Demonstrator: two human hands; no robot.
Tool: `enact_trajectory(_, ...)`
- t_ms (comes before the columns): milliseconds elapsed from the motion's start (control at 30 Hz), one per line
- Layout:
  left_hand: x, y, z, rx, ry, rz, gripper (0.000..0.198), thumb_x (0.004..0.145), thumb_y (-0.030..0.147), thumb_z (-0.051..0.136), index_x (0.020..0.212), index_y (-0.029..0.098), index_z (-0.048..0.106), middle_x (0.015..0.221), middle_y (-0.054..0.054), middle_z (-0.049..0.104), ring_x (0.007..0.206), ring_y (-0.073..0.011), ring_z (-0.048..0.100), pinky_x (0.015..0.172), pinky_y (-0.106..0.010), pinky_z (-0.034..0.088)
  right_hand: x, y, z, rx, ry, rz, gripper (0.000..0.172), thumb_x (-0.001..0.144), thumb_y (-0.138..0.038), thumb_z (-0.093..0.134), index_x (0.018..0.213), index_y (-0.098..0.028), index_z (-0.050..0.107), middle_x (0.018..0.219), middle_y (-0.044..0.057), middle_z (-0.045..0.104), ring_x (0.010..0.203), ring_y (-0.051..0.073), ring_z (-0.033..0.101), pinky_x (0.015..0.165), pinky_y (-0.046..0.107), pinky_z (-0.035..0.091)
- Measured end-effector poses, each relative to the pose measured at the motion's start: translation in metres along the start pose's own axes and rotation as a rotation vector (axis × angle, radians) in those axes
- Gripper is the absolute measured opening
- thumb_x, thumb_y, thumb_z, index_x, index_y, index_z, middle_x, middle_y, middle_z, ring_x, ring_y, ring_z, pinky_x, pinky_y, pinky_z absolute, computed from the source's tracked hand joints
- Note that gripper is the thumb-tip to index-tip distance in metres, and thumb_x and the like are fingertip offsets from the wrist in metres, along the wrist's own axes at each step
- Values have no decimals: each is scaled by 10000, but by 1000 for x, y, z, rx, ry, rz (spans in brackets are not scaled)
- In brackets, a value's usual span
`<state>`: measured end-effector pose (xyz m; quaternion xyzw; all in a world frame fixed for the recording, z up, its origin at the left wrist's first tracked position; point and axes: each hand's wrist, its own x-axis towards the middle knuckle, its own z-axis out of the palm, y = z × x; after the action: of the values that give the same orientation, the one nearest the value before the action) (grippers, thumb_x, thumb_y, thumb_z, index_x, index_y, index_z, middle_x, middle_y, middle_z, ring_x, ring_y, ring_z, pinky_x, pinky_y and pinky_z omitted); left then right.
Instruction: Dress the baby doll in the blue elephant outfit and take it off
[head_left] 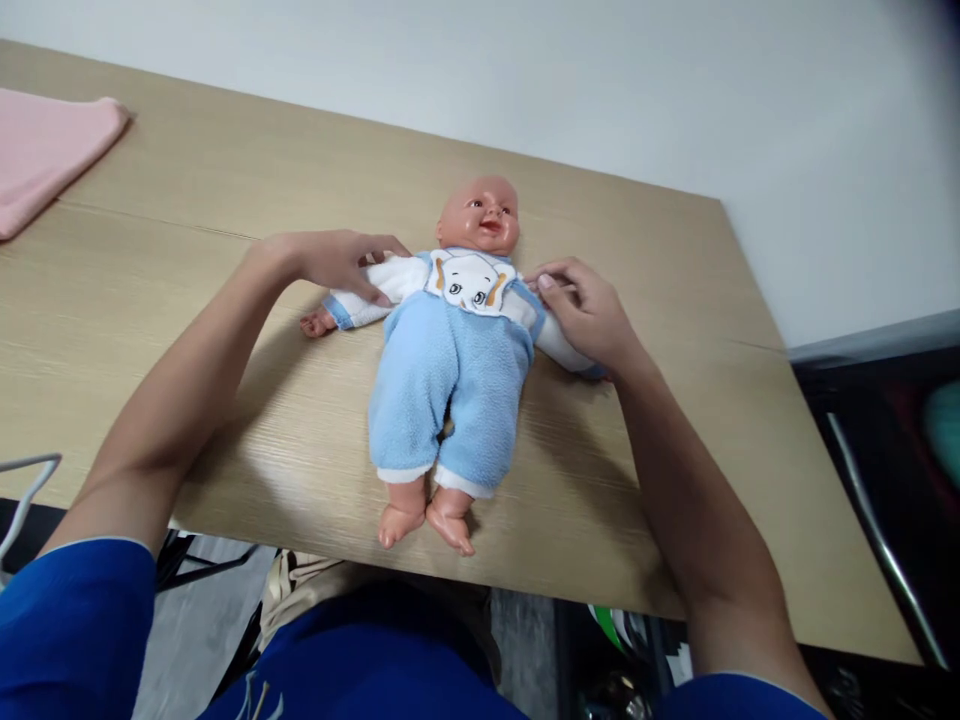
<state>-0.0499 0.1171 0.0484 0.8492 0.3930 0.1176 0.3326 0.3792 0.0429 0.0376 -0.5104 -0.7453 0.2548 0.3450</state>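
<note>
A baby doll in light blue overalls and a white top lies on its back, head toward the wall and bare feet toward me. An animal face decorates the chest of its outfit. My left hand rests over the doll's sleeve on the left, thumb and fingers apart around it. On the other side, my right hand is at the doll's shoulder and sleeve, its fingers bent together against the white and blue cloth.
The doll lies on a wooden table. A folded pink cloth is at the far left. Behind the table stands a white wall. Dark objects and a metal bar are beyond the right edge.
</note>
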Motion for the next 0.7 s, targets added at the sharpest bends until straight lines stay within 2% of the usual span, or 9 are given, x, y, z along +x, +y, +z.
enact_trajectory(67, -3, -1, -7, 46, 49, 2, 714, 715, 623, 997, 1346, 317, 862, 1158, -48, 816, 1242, -369, 732, 1194, -491, 535, -23, 14, -4, -101, 96, -21, 412, 1037, -676, 751, 1256, -329, 790, 1356, 126, 801, 1313, 401, 735, 1222, 636, 594)
enact_trajectory(200, -8, 17, -13, 187, 234, 110, 438, 860, 699, 918, 1059, 310, 894, 1151, -91, 771, 1348, -417, 621, 1278, -568, 451, -75, 51, -23, -242, 66, -31, 718, 880, -683, 915, 1455, -303, 710, 1502, 172, 753, 1410, 449, 689, 1288, 713, 527)
enact_trajectory(267, -6, 41, -6, 258, 328, 163, 393, 970, 663, 832, 1085, 290, 882, 1223, -120, 754, 1382, -439, 587, 1309, -623, 413, -95, 68, -30, -235, 81, -8, 792, 849, -679, 947, 1489, -290, 689, 1537, 189, 742, 1436, 459, 685, 1283, 729, 525)
enact_trajectory(333, 4, 74, 9, 316, 365, 204, 390, 1058, 561, 734, 1245, 239, 851, 1329, -148, 732, 1407, -455, 587, 1306, -651, 414, -106, 81, -34, -175, 128, 45, 779, 831, -673, 972, 1450, -282, 707, 1477, 184, 773, 1383, 447, 725, 1243, 714, 564)
enact_trajectory(400, 23, 106, 32, 346, 335, 266, 425, 1104, 477, 668, 1381, 180, 793, 1425, -193, 718, 1434, -453, 591, 1299, -623, 433, -106, 87, -35, -72, 193, 88, 758, 789, -667, 1012, 1373, -276, 729, 1383, 162, 808, 1302, 420, 773, 1206, 674, 607)
enact_trajectory(467, 47, 128, 57, 355, 280, 346, 436, 1112, 441, 668, 1405, 132, 764, 1473, -230, 712, 1480, -460, 576, 1331, -615, 405, -97, 86, -35, 51, 280, 88, 784, 719, -668, 1052, 1311, -276, 720, 1339, 149, 812, 1267, 401, 794, 1179, 625, 643)
enact_trajectory(500, 60, 134, 69, 360, 277, 367, 403, 1090, 423, 705, 1379, 151, 773, 1447, -219, 729, 1467, -456, 585, 1327, -616, 396, -91, 84, -34, 108, 323, 78, 813, 690, -675, 1062, 1304, -280, 703, 1352, 148, 801, 1280, 397, 793, 1172, 604, 655)
enact_trajectory(600, 92, 135, 95, 381, 282, 378, 303, 1062, 365, 731, 1295, 184, 798, 1327, -201, 778, 1363, -439, 635, 1245, -605, 433, -71, 73, -30, 211, 372, 58, 912, 680, -728, 1041, 1384, -307, 642, 1471, 159, 734, 1388, 397, 757, 1186, 572, 667)
enact_trajectory(700, 104, 129, 103, 385, 269, 379, 289, 1118, 380, 638, 1234, 173, 804, 1252, -220, 786, 1280, -432, 662, 1153, -583, 474, -54, 60, -22, 247, 347, 48, 973, 751, -806, 965, 1505, -330, 576, 1617, 167, 654, 1530, 406, 687, 1246, 589, 644)
